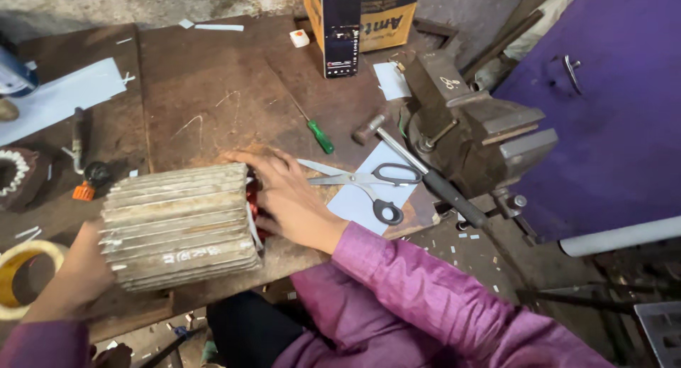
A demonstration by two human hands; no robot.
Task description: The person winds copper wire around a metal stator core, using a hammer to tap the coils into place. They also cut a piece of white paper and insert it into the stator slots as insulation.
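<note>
right hand [287, 198], left hand [74, 272], finned motor stator [181, 222] lying sideways, axis left-right

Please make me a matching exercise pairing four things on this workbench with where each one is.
Things:
1. scissors
2. screwdriver
3. phone
4. tape roll

Places:
A. propped against the cardboard box
B. at the bench's near left corner
C. on white paper beside the right hand
D. mid-bench, below the phone

Pairs: 1-C, 2-D, 3-A, 4-B
</note>
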